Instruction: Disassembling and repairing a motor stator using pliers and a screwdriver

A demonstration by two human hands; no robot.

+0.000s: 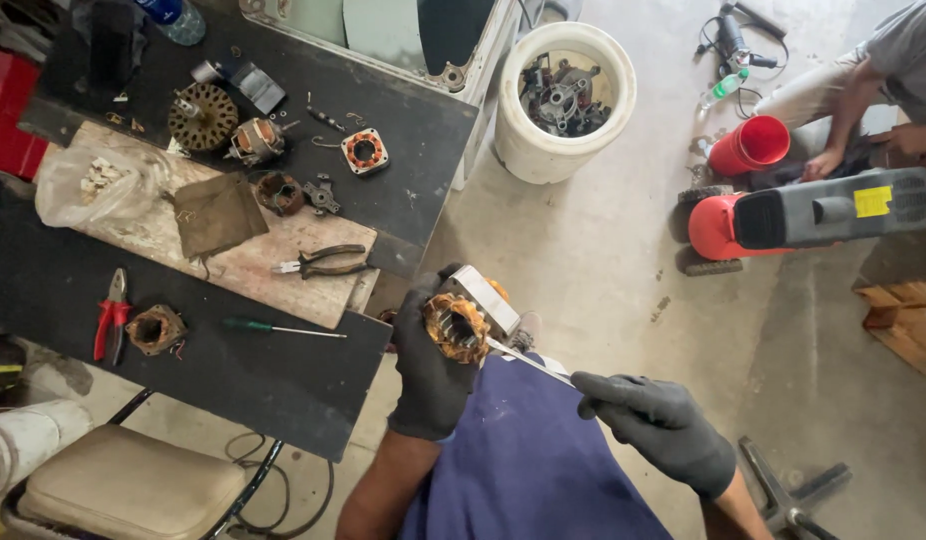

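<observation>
Two gloved hands work over the person's lap, just off the near corner of the black surface (283, 385). The left hand (433, 365) has its grip wrapped tight around a motor stator (461, 325), copper windings facing up, its square metal frame sticking out past the fingers. The right hand (658, 428) has its grip closed on the handle of one thin metal blade (528, 361), whose tip touches the lower edge of the windings. The stator hangs clear of the surface's edge, over the purple-clad knee, with bare concrete floor (603, 250) open to the right and beyond.

On the dark surface near that edge lie one green-handled screwdriver (283, 328), one small rusty stator (155, 329) and one pair of red-handled pliers (112, 315), each apart from the others. A wooden board (253, 265) sits further in, carrying one pair of black-handled pliers (328, 262) close to its right end, one brown cloth (218, 213) and one clear plastic bag (98, 182) at its left end.

Further back, a second black surface (413, 130) holds one round rotor (202, 116), one wound motor core (255, 141) and one orange-wound stator (365, 151), set well in from its edges.

Beyond, on the floor, stands one white bucket (563, 100) of metal parts. To the far right another person crouches by one red bucket (750, 144) and one red-and-grey machine (813, 212).
</observation>
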